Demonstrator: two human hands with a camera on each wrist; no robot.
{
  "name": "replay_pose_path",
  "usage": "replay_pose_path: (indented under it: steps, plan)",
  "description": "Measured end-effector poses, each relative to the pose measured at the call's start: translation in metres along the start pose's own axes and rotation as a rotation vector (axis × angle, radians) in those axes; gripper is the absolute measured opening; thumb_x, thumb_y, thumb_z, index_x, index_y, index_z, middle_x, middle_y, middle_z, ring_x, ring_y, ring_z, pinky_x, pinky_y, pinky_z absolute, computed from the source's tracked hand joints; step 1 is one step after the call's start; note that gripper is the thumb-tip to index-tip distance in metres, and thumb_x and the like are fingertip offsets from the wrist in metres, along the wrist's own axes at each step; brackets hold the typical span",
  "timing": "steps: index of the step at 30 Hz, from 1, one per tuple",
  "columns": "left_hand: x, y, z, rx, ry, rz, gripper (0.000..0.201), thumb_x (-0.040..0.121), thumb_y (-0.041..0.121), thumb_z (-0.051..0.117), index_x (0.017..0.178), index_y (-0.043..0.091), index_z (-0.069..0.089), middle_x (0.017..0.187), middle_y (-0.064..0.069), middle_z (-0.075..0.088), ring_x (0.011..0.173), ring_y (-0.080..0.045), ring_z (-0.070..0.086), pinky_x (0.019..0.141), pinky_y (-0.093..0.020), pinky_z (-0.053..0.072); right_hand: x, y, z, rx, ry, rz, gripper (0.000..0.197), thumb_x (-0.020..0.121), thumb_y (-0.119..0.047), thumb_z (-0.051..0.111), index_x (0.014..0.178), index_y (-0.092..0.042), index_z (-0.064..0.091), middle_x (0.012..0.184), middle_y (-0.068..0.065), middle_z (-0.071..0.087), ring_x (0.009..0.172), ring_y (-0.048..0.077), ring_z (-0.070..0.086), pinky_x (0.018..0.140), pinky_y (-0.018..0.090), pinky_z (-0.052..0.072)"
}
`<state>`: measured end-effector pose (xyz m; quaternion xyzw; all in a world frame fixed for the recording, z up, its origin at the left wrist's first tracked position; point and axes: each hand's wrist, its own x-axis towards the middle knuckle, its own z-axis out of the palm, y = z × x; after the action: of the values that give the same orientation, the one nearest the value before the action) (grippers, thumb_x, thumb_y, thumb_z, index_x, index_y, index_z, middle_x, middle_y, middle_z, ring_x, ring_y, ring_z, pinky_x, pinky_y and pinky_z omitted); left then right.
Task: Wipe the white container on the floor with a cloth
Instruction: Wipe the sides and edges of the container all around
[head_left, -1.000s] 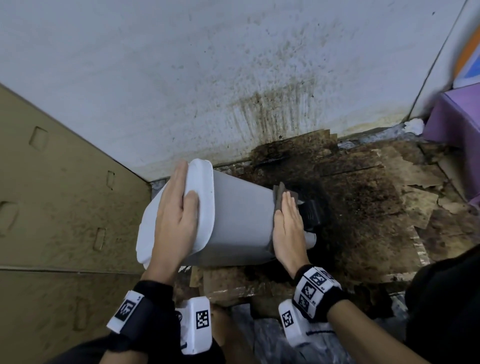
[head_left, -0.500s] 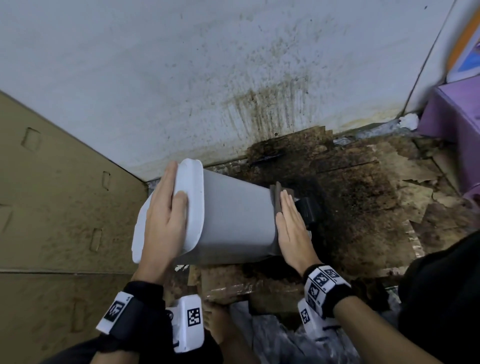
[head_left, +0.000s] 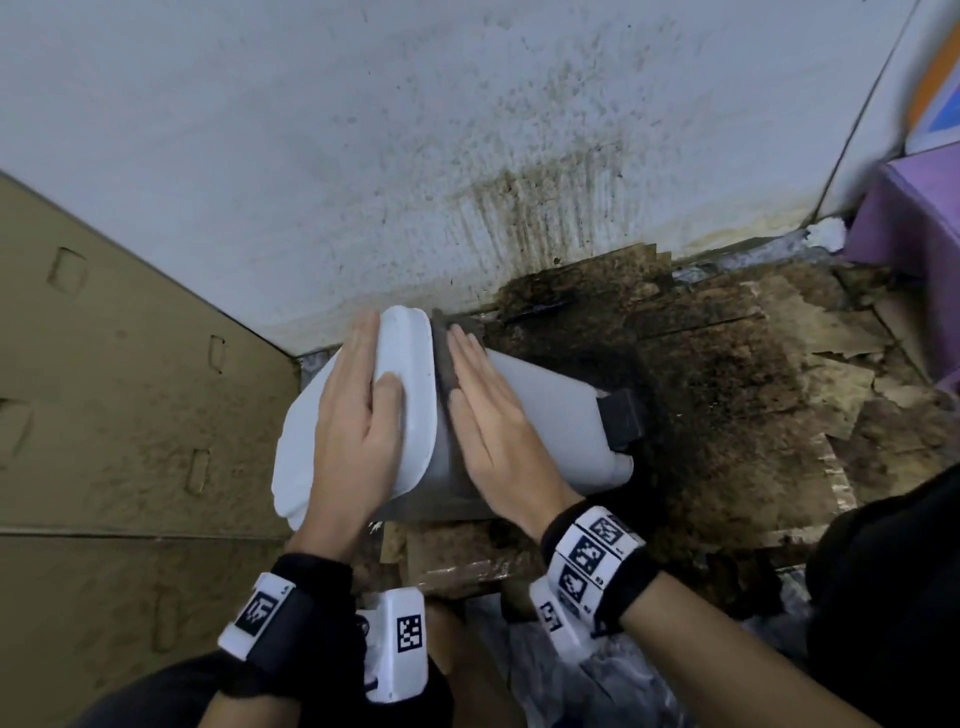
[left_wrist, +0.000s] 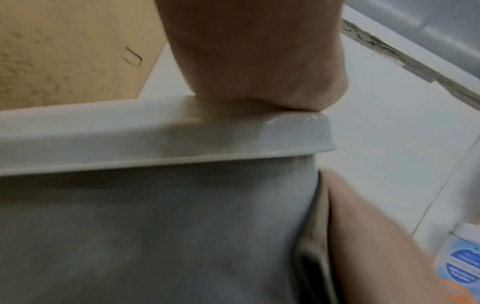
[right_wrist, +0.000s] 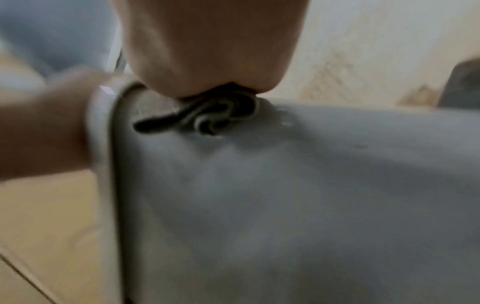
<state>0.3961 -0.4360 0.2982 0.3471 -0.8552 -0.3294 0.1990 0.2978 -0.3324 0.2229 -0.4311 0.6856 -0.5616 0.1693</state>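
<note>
A white lidded container (head_left: 545, 421) lies tilted on its side on the dirty floor, lid end to the left. My left hand (head_left: 363, 374) rests flat over the lid (head_left: 410, 374), its palm on the lid's rim (left_wrist: 155, 139). My right hand (head_left: 460, 366) presses a dark grey cloth (head_left: 441, 358) against the container's side wall, right beside the lid, with its fingers straight. The cloth (right_wrist: 207, 115) shows bunched under the palm in the right wrist view. Most of the cloth is hidden under that hand.
A black pedal (head_left: 623, 418) sticks out at the container's base end. Stained, torn cardboard (head_left: 727, 405) covers the floor to the right. A spattered white wall (head_left: 467, 156) is close behind, a cardboard panel (head_left: 130, 389) stands left, and a purple box (head_left: 914, 234) sits far right.
My right hand has slid the cloth along the container's side from the base end up to the lid. The left hand stays on the lid.
</note>
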Motion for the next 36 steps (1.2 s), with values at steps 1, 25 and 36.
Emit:
replay_pose_path:
  steps: [1, 25, 36]
  plan:
    - [0.000, 0.000, -0.001, -0.011, -0.002, -0.007, 0.062, 0.104, 0.030, 0.033, 0.166, 0.023, 0.030, 0.172, 0.012, 0.028, 0.158, 0.000, 0.023, 0.131, -0.037, 0.020, -0.007, 0.020, -0.004, -0.027, 0.026, 0.029, 0.053, 0.112, -0.019, 0.030, 0.163, -0.011, 0.019, 0.171, -0.001, 0.016, 0.157, 0.005, 0.008, 0.129, 0.029, 0.010]
    - [-0.002, -0.002, -0.001, -0.017, -0.012, -0.004, 0.061, 0.105, 0.032, 0.033, 0.166, 0.026, 0.028, 0.172, 0.015, 0.026, 0.158, 0.002, 0.021, 0.132, -0.036, 0.017, -0.039, 0.089, -0.024, -0.059, 0.135, 0.247, 0.054, 0.110, -0.030, 0.026, 0.162, -0.017, 0.022, 0.169, -0.009, 0.017, 0.157, 0.007, 0.015, 0.129, 0.035, 0.014]
    - [-0.002, -0.003, -0.004, 0.024, -0.075, 0.009, 0.066, 0.102, 0.034, 0.032, 0.167, 0.029, 0.018, 0.174, 0.016, 0.015, 0.160, 0.001, 0.012, 0.132, -0.031, 0.009, -0.019, 0.045, -0.013, 0.228, 0.300, 0.355, 0.042, 0.109, -0.022, 0.046, 0.151, -0.022, 0.048, 0.154, -0.017, 0.043, 0.149, -0.001, 0.033, 0.124, 0.028, 0.027]
